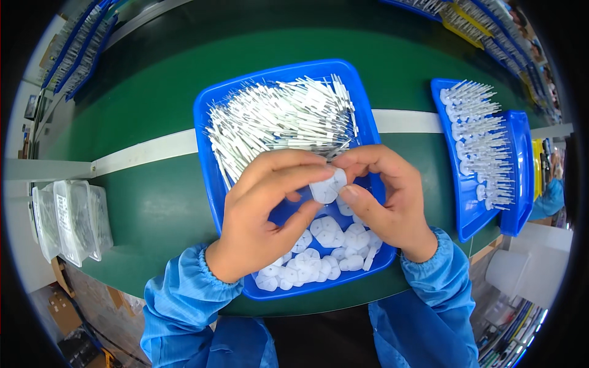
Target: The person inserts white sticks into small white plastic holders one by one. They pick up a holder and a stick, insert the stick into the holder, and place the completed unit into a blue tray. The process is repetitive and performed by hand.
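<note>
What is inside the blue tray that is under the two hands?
The blue tray holds a heap of thin white sticks at its far side and white round plastic pieces at its near side. Both hands cover the middle, so that part is hidden.

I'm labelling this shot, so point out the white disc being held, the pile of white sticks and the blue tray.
white disc (325,187), head view, its middle between the fingers
white sticks (282,116), head view, middle of the pile
blue tray (205,165), head view, left wall
</note>
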Motion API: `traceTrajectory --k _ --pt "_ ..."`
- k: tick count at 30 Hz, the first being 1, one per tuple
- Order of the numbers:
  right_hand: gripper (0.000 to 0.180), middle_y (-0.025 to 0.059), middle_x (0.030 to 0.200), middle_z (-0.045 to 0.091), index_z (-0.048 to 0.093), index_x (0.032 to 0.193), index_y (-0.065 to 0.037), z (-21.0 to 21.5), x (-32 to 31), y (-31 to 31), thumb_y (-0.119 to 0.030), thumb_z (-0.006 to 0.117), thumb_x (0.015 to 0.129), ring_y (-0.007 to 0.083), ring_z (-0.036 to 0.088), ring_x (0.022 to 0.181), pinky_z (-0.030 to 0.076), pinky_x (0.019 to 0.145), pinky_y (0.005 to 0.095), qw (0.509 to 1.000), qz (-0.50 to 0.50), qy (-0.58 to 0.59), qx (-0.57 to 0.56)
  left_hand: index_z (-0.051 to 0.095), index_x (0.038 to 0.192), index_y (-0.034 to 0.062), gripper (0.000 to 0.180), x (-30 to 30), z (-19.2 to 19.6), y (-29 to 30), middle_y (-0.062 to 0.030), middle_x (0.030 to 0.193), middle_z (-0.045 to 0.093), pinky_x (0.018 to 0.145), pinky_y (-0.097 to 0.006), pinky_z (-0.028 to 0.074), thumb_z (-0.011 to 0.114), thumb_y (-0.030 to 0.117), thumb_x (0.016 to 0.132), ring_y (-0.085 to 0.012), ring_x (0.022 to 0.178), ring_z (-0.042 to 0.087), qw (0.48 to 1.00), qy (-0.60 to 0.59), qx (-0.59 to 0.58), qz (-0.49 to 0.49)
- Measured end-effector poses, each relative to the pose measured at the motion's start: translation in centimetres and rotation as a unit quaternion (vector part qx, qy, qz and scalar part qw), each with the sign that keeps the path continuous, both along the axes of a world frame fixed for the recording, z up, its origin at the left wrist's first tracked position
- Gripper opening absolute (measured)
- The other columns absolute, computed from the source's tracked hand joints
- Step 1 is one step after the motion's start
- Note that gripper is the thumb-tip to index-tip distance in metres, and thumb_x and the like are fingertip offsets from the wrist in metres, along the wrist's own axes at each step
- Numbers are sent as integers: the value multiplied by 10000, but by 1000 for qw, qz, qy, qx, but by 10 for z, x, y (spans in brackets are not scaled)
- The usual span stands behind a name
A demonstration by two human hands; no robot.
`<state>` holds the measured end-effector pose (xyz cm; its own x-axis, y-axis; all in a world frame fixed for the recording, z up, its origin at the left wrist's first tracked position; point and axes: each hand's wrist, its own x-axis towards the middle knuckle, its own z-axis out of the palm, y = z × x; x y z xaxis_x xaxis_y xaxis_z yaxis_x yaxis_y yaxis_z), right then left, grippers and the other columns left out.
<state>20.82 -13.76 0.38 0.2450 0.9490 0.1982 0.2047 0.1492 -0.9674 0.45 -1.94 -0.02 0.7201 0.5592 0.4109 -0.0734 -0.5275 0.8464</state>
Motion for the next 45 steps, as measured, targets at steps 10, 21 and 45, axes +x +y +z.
traceTrajectory --k 10,21,45 --pt "386 39 1179 750 685 1331 -24 1 4 -5 -16 824 971 118 712 1045 533 896 280 988 84 123 -30 792 1297 60 525 -3 3 -2 -123 1334 711 806 -312 653 814 -166 824 -241 1147 734 999 -26 -42 -15" --pt "129 62 964 794 728 1141 21 11 1 -5 -24 773 1028 114 752 858 588 745 280 988 27 133 -80 774 1252 14 454 -3 2 0 -178 1328 705 762 -305 635 837 -149 832 -240 1112 748 999 5 24 -44" --pt "150 43 921 725 735 953 -34 10 5 13 61 797 854 159 723 850 570 782 305 990 -49 -132 23 667 1384 -20 324 -10 2 1 -161 1340 750 913 -307 630 680 -43 1061 -184 1204 720 948 -22 -311 56"
